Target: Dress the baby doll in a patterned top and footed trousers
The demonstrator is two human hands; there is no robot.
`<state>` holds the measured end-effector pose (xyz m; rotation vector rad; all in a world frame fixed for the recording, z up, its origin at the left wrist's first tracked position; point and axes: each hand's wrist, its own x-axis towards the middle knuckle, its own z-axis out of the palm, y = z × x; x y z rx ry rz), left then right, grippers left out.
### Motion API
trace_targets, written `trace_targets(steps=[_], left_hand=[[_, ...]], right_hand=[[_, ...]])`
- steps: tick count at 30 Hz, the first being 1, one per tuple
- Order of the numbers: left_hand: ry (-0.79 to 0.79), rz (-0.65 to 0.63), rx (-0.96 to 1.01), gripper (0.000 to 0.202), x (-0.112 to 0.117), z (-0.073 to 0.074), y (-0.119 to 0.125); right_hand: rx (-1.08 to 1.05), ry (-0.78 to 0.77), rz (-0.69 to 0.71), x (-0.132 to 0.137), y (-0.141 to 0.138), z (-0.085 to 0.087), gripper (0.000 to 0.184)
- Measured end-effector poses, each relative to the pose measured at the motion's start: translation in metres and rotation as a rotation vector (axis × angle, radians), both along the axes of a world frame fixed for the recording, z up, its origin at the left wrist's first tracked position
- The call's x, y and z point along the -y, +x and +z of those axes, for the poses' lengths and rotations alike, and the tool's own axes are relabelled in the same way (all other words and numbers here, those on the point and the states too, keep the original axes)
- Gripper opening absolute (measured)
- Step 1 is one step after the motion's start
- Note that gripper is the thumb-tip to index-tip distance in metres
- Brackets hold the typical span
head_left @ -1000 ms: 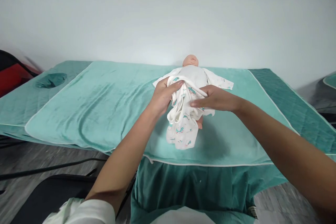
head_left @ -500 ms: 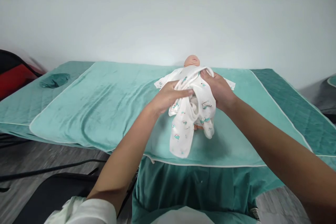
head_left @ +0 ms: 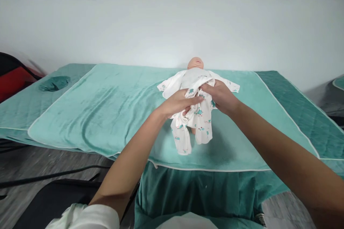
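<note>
A baby doll [head_left: 195, 63] lies on its back on the green bed, head toward the wall. It wears a white printed baby shirt [head_left: 176, 83], its sleeves spread to both sides. Over the doll's lower body I hold small white baby pants [head_left: 204, 127] with a green print, both legs hanging toward me. My left hand [head_left: 177, 103] grips the bunched cloth, thumb on top. Opposite it, my right hand [head_left: 222, 96] pinches the upper edge of the pants. The doll's legs are mostly hidden behind the cloth; a little skin-coloured part shows between the pant legs.
The massage bed [head_left: 80, 111] has a light green velvet cover and a face hole [head_left: 55, 83] at its left end. A white wall [head_left: 129, 30] stands behind it. A black chair [head_left: 53, 204] is at lower left, and a red and black chair [head_left: 16, 78] at far left.
The pants have turned and bunched up between my hands, which have come closer together. The doll's shirt front now shows more, and both pant legs hang side by side.
</note>
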<state>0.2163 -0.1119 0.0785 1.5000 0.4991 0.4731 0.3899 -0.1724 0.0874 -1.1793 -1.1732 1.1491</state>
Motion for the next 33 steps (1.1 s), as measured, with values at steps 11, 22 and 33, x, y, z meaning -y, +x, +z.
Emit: trace_targets(steps=[11, 22, 33], left_hand=[[-0.216, 0.146, 0.33, 0.049, -0.009, -0.022, 0.006], [-0.264, -0.136, 0.039, 0.046, -0.011, -0.024, 0.005], [-0.535, 0.099, 0.399, 0.037, -0.007, -0.047, 0.022]], right_hand=[[0.164, -0.173, 0.281, 0.014, 0.013, 0.002, 0.045], [-0.075, -0.042, -0.076, 0.006, 0.002, -0.006, 0.055], [-0.051, -0.274, 0.178, 0.02, 0.021, -0.02, 0.05]])
